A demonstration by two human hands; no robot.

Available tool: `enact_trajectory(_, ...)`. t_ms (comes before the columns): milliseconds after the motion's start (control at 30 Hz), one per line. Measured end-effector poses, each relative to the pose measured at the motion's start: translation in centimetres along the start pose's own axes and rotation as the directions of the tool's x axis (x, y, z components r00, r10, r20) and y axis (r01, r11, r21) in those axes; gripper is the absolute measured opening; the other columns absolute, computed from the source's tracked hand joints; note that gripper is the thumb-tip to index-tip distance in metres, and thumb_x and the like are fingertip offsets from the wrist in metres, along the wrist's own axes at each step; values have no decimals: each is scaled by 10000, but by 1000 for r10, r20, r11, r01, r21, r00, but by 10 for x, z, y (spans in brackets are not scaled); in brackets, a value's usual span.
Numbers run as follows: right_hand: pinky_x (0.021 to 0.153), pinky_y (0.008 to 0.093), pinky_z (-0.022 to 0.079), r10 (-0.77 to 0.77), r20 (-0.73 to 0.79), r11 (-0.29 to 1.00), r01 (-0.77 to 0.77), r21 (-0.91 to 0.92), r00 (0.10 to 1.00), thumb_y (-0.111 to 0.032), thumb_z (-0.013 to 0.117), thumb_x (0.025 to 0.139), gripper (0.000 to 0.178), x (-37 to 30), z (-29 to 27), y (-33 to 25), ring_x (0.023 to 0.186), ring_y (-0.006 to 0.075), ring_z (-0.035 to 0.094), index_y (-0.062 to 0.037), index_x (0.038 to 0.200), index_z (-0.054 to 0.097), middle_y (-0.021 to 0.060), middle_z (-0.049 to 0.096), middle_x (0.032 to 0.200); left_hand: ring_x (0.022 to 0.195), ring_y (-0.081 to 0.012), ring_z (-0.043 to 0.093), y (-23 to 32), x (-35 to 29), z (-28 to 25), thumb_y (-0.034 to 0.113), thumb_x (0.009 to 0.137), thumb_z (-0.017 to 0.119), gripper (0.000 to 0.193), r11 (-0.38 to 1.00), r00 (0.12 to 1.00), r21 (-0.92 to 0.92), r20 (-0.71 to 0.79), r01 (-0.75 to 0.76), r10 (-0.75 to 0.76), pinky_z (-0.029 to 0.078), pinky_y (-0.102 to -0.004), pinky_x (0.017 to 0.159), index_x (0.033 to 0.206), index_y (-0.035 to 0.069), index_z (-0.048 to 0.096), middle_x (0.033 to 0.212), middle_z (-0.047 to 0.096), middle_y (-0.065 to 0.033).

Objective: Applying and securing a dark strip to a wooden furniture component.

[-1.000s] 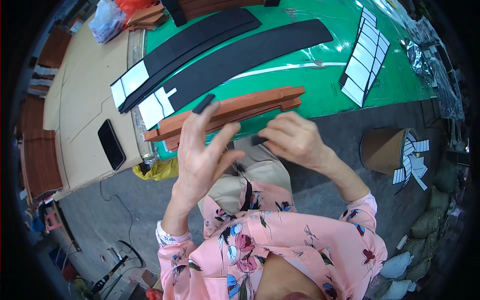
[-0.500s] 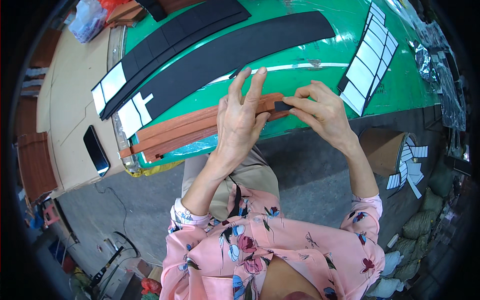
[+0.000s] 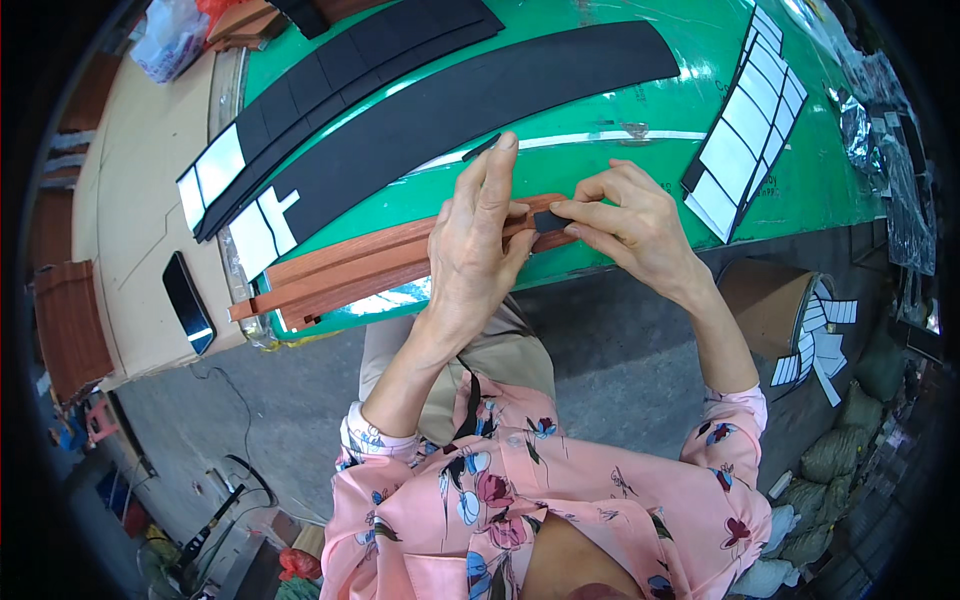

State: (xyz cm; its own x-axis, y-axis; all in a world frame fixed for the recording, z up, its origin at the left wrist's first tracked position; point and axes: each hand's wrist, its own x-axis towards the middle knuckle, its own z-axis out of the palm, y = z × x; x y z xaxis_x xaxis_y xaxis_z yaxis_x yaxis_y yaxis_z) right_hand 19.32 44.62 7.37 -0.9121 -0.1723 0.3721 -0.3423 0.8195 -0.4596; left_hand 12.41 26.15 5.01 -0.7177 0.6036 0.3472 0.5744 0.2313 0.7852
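A long reddish-brown wood-grain strip [image 3: 350, 255] lies along the near edge of the green table, beside a second similar strip. Near its right end, my left hand [image 3: 470, 235] closes thumb and forefinger on it, while another finger points up. Between the thumb and fingers of my right hand [image 3: 630, 220] is a small black foam pad [image 3: 551, 221], held against the strip's right end. Its far edge is partly covered by my fingers. Just beyond my left fingers a thin black sliver [image 3: 482, 148] lies on the table.
Curved black foam sheets [image 3: 480, 90] lie beyond the strips. White-backed cut pads [image 3: 750, 120] lie at the right of the green table [image 3: 600, 170]. A phone [image 3: 188, 300] rests on cardboard at left. A brown bin [image 3: 765, 305] with white scraps stands at lower right.
The black foam pad and my right fingers have moved slightly left, toward my left hand. My left forefinger has bent down to the strip.
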Motion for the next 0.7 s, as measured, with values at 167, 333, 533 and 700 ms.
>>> enact_trajectory(167,636,326,455,4,18,1000,-4,7,1000,-123,730,650,266,2,-1,1,733,213,533,-96,912,695,35,589,816,794,-183,637,-1,-2,4,-118,650,666,921,999,999,-33,-35,-2,1,539,-295,654,1425,128,232,1270,460,-155)
enact_trajectory(333,638,330,458,-15,15,1000,15,5,1000,-126,735,643,263,3,-1,0,741,212,537,-100,901,694,36,592,824,739,-188,624,-1,-3,5,-118,621,656,911,999,997,-50,-77,-21,17,509,-325,634,1413,146,291,1228,477,-155)
enact_trajectory(533,637,327,460,-13,26,1000,14,-12,1000,-125,733,647,259,2,-1,0,740,212,538,-103,902,694,34,592,827,737,-191,625,-1,-3,5,-118,619,657,917,998,997,-55,-78,-28,24,508,-327,634,1415,146,284,1229,473,-161)
enact_trajectory(700,638,326,461,-11,25,1000,11,1,1000,-121,730,653,253,3,0,-1,741,211,540,-100,902,694,35,592,828,737,-194,626,-2,-4,5,-117,619,660,917,997,997,-68,-78,-27,22,508,-329,623,1415,135,282,1233,473,-168)
